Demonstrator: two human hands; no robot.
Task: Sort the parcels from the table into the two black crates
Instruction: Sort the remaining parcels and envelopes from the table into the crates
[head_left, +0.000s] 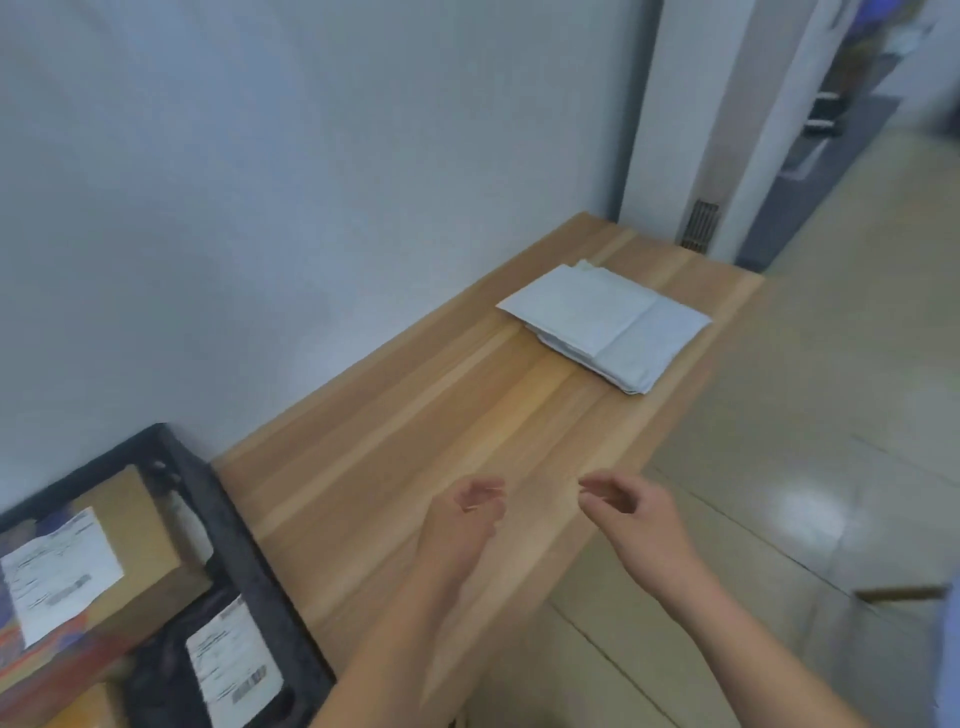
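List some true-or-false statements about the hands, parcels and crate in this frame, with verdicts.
1. The left hand and right hand both hold nothing. True.
2. The white mailers lie inside the black crate. False: they are stacked on the wooden table, at its far end.
3. A cardboard box with a white label lies in the black crate. True.
4. The black crate stands to the right of the table. False: it is to the table's left.
5. A black bag parcel with a label also lies in the crate. True.
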